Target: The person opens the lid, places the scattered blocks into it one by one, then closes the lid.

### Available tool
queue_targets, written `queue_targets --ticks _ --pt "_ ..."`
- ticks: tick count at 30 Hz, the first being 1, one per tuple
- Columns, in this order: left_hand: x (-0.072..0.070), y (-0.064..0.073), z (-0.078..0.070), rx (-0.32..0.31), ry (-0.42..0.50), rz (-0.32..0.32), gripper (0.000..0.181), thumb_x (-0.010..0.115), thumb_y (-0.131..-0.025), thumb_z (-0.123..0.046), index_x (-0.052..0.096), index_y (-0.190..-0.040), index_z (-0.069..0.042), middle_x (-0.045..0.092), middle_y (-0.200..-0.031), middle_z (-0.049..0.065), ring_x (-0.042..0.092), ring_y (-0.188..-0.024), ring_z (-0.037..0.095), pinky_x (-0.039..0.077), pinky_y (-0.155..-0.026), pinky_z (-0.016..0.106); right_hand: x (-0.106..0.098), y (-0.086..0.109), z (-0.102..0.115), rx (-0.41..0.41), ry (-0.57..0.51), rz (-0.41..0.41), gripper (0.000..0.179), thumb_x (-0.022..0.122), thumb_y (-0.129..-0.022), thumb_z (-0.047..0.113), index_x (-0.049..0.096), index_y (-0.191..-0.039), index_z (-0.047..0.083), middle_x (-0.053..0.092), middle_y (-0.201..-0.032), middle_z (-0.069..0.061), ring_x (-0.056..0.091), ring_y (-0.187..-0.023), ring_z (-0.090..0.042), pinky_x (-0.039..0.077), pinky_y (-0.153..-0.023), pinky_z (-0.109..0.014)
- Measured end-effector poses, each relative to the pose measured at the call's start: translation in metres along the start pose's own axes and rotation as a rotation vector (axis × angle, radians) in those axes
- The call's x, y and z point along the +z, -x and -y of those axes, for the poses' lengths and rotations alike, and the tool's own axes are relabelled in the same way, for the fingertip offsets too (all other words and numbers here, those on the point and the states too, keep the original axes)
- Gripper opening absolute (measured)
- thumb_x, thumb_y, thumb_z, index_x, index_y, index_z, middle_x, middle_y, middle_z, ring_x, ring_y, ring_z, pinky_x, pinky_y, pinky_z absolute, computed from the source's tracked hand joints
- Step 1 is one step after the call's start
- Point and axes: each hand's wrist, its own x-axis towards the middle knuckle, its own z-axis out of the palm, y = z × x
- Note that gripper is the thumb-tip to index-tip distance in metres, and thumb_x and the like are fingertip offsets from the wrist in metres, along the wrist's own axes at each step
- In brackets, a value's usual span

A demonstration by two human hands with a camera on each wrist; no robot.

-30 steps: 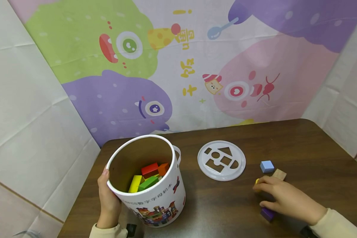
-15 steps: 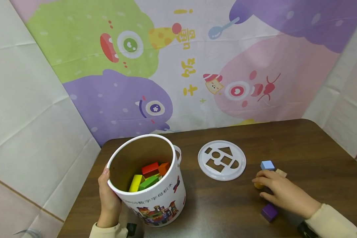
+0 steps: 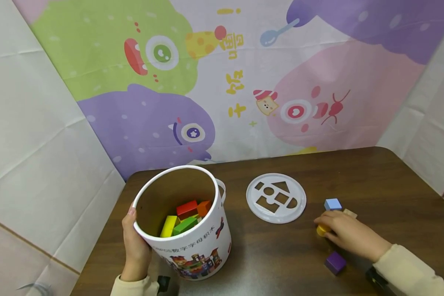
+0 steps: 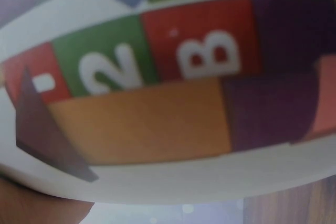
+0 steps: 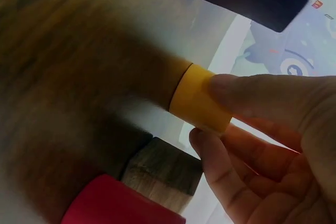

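Note:
My left hand (image 3: 136,248) grips the near left side of a white bucket (image 3: 215,242), thumb at the rim and fingers hidden behind the wall. Red, yellow, green and orange blocks (image 3: 186,209) lie inside it. In the left wrist view the bucket's printed wall (image 4: 142,124) fills most of the picture. On the right of the table, my right hand (image 3: 353,235) pinches a small yellow cylinder block (image 5: 199,98) between thumb and fingers. A purple block (image 3: 335,263) lies nearer the table's front. Beyond the hand are a light blue block (image 3: 333,204) and a plain wooden block (image 3: 350,213), partly covered.
A white round lid (image 3: 259,209) with shaped cutouts lies flat between the bucket and the right hand. The right wrist view also shows a red block (image 5: 121,203) beside the wooden one. A cartoon-printed cloth (image 3: 240,135) hangs behind the brown table (image 3: 266,255).
My right hand has drawn away from the purple block, now fully uncovered, and its fingers have closed on the yellow cylinder block. The left hand and bucket stay put.

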Motion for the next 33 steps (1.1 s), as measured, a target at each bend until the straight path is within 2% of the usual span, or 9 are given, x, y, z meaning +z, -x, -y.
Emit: queue_targets --ticks 8,11,15,23,28,33 --pt "0.0 0.0 -0.001 -0.006 -0.003 -0.008 0.051 0.021 -0.101 -0.038 0.048 -0.139 -0.015 0.056 -0.127 -0.004 0.051 -0.12 0.015 0.042 -0.101 0.031 -0.008 -0.008 0.003 -0.012 -0.044 0.035 0.025 0.075 -0.083 0.014 0.072 -0.107 0.008 0.066 -0.096 0.005 0.065 -0.085 -0.012 0.054 -0.07 -0.03" --pt "0.0 0.0 -0.001 -0.007 -0.007 -0.008 0.052 0.021 -0.102 -0.038 0.048 -0.139 -0.015 0.056 -0.128 -0.003 0.051 -0.12 0.015 0.043 -0.101 0.031 -0.015 -0.013 0.007 -0.018 -0.077 0.015 0.027 0.074 -0.085 0.014 0.071 -0.111 0.008 0.065 -0.099 0.006 0.064 -0.087 -0.009 0.054 -0.07 -0.028" --pt "0.0 0.0 -0.001 -0.001 -0.008 -0.005 0.051 0.021 -0.101 -0.038 0.048 -0.138 -0.015 0.056 -0.127 -0.003 0.052 -0.119 0.015 0.043 -0.1 0.031 -0.024 -0.024 0.014 -0.066 -0.142 -0.033 0.028 0.072 -0.087 0.012 0.07 -0.114 0.006 0.064 -0.101 0.006 0.06 -0.088 -0.004 0.055 -0.074 -0.028" --pt "-0.002 0.0 0.0 0.009 0.004 0.004 0.05 0.022 -0.102 -0.037 0.05 -0.138 -0.016 0.057 -0.127 -0.003 0.052 -0.119 0.014 0.043 -0.101 0.03 -0.042 -0.056 0.037 -0.168 -0.239 -0.091 0.029 0.069 -0.09 0.011 0.068 -0.119 0.013 0.064 -0.106 0.008 0.057 -0.089 0.002 0.053 -0.075 -0.025" --pt "-0.002 0.0 0.001 0.007 0.003 0.003 0.051 0.022 -0.102 -0.038 0.048 -0.139 -0.015 0.056 -0.128 -0.003 0.051 -0.12 0.015 0.042 -0.101 0.031 -0.051 -0.08 0.053 -0.25 -0.278 -0.065 0.031 0.069 -0.09 0.012 0.067 -0.121 0.01 0.062 -0.107 0.006 0.053 -0.084 -0.001 0.051 -0.072 -0.024" --pt "-0.002 0.0 0.0 0.008 0.004 0.0 0.051 0.022 -0.102 -0.038 0.048 -0.139 -0.015 0.056 -0.127 -0.003 0.052 -0.119 0.015 0.042 -0.101 0.031 -0.063 -0.104 0.073 -0.301 -0.294 -0.048 0.031 0.068 -0.092 0.016 0.067 -0.123 0.01 0.062 -0.112 0.005 0.055 -0.094 -0.005 0.051 -0.079 -0.025"
